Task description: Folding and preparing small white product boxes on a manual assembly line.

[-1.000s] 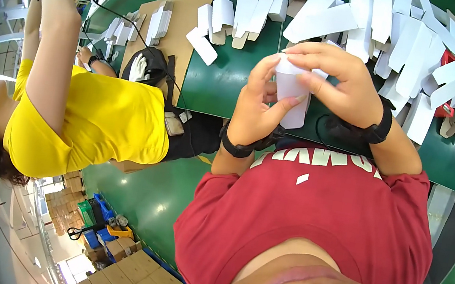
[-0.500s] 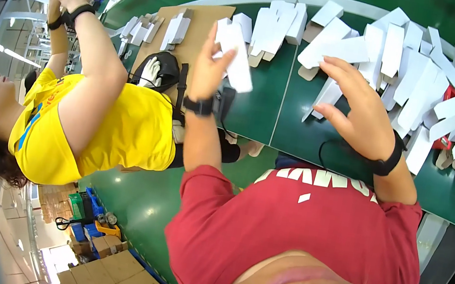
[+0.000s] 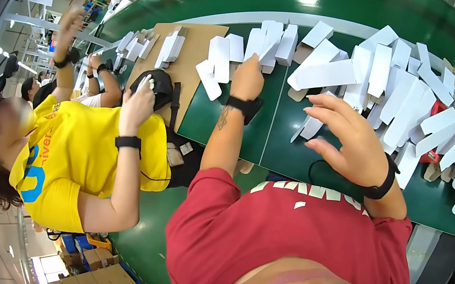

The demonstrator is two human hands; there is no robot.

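The left hand (image 3: pixel 248 78) hides its own fingertips, resting among white boxes (image 3: pixel 236 53); whether it grips one is unclear. The right hand (image 3: pixel 348 139) hovers spread, released, above the green bench (image 3: pixel 230 124).

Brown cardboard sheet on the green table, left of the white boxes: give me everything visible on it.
The cardboard sheet is flat, plain brown and roughly rectangular, looking like corrugated or kraft board. It lies on the green table, its near edge reaching the table's front. Several small folded white cartons rest on its far and right parts. A black pouch sits at its near left corner. The left hand lies just right of it, among the cartons; whether it touches the sheet cannot be told.
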